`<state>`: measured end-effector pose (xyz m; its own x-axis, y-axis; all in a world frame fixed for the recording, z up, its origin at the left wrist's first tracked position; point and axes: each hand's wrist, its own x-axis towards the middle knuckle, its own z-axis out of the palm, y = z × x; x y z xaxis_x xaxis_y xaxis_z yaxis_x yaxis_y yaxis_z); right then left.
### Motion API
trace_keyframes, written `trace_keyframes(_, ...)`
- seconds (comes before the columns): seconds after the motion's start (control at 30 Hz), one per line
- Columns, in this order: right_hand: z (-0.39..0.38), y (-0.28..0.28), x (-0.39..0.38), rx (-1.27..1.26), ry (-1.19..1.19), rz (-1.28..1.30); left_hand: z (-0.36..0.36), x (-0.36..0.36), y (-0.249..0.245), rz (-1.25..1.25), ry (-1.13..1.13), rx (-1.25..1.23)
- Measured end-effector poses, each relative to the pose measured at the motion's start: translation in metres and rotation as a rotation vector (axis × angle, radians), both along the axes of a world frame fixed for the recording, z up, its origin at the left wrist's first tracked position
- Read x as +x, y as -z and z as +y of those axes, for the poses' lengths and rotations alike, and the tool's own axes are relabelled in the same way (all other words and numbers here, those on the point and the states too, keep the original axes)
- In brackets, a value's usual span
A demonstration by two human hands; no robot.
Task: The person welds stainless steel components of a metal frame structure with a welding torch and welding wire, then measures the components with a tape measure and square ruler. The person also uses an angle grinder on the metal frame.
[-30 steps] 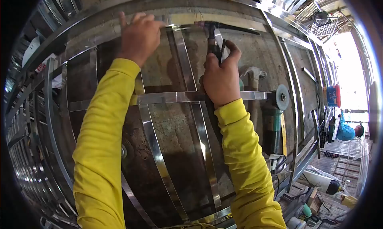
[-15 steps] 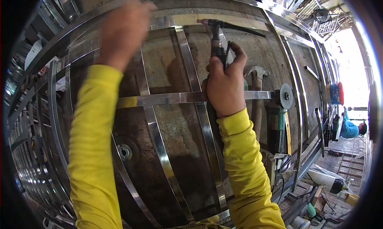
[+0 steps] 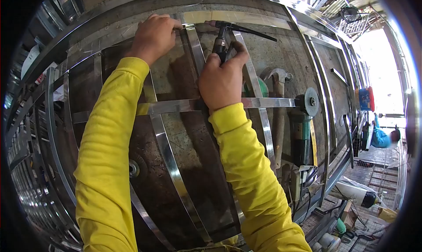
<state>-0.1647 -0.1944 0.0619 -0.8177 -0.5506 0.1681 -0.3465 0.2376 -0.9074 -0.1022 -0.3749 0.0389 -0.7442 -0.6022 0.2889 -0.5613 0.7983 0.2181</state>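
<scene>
My right hand [image 3: 224, 83] is wrapped around a TIG welding torch [image 3: 221, 43]. Its pinkish nozzle points left, just above a joint in the shiny metal frame [image 3: 178, 177], and its long black back cap sticks out to the right. My left hand [image 3: 156, 36] is closed at the frame's far bar, its fingertips left of the nozzle near the same joint. Whatever lies between those fingers is hidden. A flat crossbar [image 3: 268, 102] passes beneath my right wrist.
Right of my right hand lie a claw hammer [image 3: 279, 94] and a green angle grinder [image 3: 302, 137]. A round disc [image 3: 135, 168] rests on the worktable at lower left. Metal bars crowd the left side. A person in blue [image 3: 381, 137] is at far right.
My left hand has come right and slightly down, up to the joint. My right hand has shifted left with the torch, its nozzle now closer to the left fingertips.
</scene>
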Motion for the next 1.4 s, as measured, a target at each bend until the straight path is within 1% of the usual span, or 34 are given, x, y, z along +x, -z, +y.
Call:
trace_keyframes(0.1,-0.007,0.004,0.007,0.050,0.047,-0.010,-0.004,0.002,0.000,0.012,0.034,-0.017)
trace_keyframes(0.2,-0.013,0.009,0.018,0.025,0.061,-0.100,-0.009,0.004,-0.005,0.027,0.092,-0.002)
trace_keyframes(0.3,-0.020,0.009,0.028,0.021,0.072,-0.137,-0.010,0.008,-0.009,0.047,0.124,0.020)
trace_keyframes(0.43,-0.027,0.009,0.034,0.070,0.090,-0.133,-0.014,0.007,-0.007,0.041,0.118,0.046)
trace_keyframes(0.53,-0.032,0.018,0.034,0.038,0.101,-0.003,-0.015,0.007,-0.004,0.071,0.133,0.031)
trace_keyframes(0.63,-0.031,0.014,0.034,0.069,0.069,-0.093,-0.015,0.006,-0.003,0.067,0.128,0.043)
trace_keyframes(0.83,-0.032,0.014,0.037,0.103,0.090,-0.036,-0.013,0.004,0.002,0.080,0.105,0.055)
trace_keyframes(0.93,-0.033,0.013,0.037,0.064,0.114,-0.046,-0.014,0.004,0.004,0.085,0.099,0.047)
trace_keyframes(1.03,-0.033,0.010,0.038,0.132,0.091,-0.037,-0.014,0.006,0.005,0.099,0.096,0.039)
trace_keyframes(1.13,-0.035,0.018,0.036,0.068,0.091,0.009,-0.015,0.009,0.007,0.105,0.106,0.037)
trace_keyframes(1.33,-0.031,0.013,0.036,0.085,0.059,-0.022,-0.018,0.017,-0.001,0.077,0.096,0.081)
trace_keyframes(1.4,-0.031,0.016,0.036,0.056,0.051,0.010,-0.017,0.017,-0.003,0.070,0.097,0.071)
